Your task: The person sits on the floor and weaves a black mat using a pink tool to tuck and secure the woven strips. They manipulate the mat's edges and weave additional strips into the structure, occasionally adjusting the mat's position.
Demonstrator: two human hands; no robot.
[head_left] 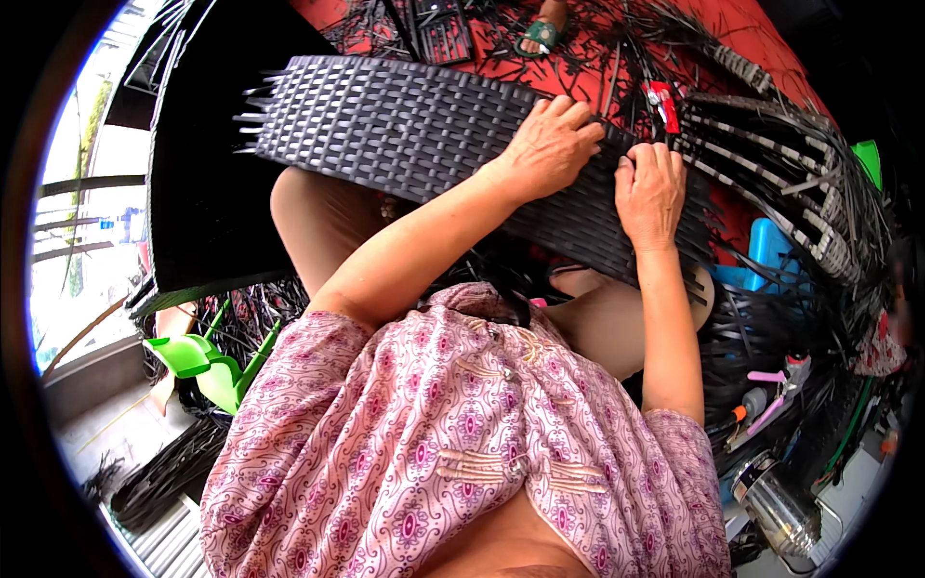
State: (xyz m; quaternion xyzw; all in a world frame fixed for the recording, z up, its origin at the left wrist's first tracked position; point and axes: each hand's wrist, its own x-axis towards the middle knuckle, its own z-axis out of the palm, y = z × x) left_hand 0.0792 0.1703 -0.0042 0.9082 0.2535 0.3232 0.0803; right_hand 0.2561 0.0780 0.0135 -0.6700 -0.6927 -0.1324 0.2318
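nearest to us, our knees (313, 222) are spread under the dark woven panel (376, 125), probably so that it lies supported across them. our left hand (554, 149) and our right hand (653, 188) bend their fingers over its weave, near each other, perhaps to steady it; we cannot tell whether they pinch it. farther, loose black strips (361, 21) lie on the red floor (771, 53), near a green sandal (541, 36).
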